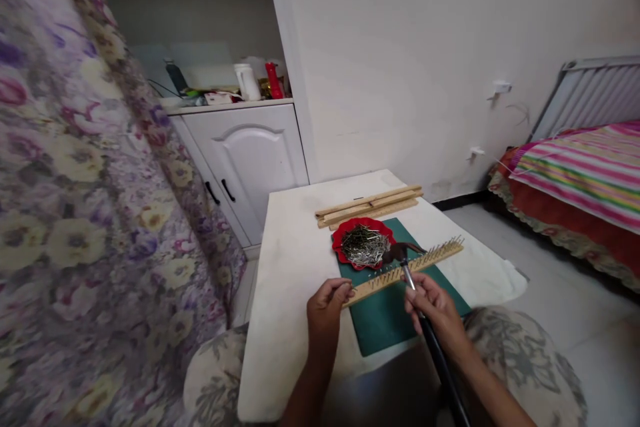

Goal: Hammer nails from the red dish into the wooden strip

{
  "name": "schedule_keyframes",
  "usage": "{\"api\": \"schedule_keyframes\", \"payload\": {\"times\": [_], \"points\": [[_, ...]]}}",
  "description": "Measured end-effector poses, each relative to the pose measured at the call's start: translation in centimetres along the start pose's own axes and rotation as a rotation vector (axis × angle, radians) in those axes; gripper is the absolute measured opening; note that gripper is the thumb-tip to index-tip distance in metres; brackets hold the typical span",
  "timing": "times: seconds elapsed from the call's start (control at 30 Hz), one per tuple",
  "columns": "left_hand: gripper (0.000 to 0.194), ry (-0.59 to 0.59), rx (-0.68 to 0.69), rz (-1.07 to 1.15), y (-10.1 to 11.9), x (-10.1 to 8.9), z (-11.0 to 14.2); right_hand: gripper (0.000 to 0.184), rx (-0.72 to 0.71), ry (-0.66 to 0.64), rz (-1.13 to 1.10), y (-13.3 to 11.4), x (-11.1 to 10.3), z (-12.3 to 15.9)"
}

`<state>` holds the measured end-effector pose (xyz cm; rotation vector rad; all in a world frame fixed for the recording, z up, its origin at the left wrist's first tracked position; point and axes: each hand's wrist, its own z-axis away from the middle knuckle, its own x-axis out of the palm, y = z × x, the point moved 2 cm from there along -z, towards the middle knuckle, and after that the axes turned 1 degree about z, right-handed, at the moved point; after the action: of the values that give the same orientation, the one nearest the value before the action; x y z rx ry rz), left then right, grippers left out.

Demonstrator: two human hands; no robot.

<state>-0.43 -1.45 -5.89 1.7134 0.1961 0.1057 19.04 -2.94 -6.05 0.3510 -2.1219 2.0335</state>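
My right hand [434, 310] is closed round the shaft of a claw hammer [411, 278] with a dark handle; its head hangs over a wooden strip [385, 282]. Several nails [445, 248] stand upright along the strip, densest toward its right end. At the strip's left end, the fingers of my left hand [327, 307] are pinched together on a thin nail, only a little of which shows. Beneath the strip lies a green mat [383, 323]. Just behind, a red scalloped dish [337, 247] holds a heap of loose nails [367, 245].
More wooden strips [370, 205] lie stacked at the back of the white table [290, 267]. A floral curtain [100, 213] hangs at left, beside a white cabinet [255, 160]. To the right is a bed [590, 173] with a striped cover. My knees flank the table's near side.
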Motion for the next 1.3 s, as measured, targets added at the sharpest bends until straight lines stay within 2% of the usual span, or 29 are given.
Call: {"api": "schedule_keyframes", "payload": {"times": [0.17,0.33,0.57,0.83,1.3], "points": [[0.02,-0.069,0.12,-0.32,-2.0,1.3,-1.4,0.038,0.043,0.038,0.008,1.5,-2.2,1.2],[0.02,-0.102,0.196,-0.475,-2.6,2.4,-2.9,0.035,0.046,0.046,0.014,2.6,-2.3,1.8],[0.019,-0.114,0.219,-0.545,-3.5,2.4,-3.3,0.035,0.043,0.033,0.047,2.1,-1.6,2.2],[0.018,-0.142,0.211,-0.516,-3.5,2.8,-3.7,0.034,0.064,0.009,0.01,2.4,-1.6,2.2],[0.018,-0.137,0.261,-0.569,-3.9,2.7,-3.3,0.043,0.103,-0.005,0.047,2.9,-1.3,2.1]]}}
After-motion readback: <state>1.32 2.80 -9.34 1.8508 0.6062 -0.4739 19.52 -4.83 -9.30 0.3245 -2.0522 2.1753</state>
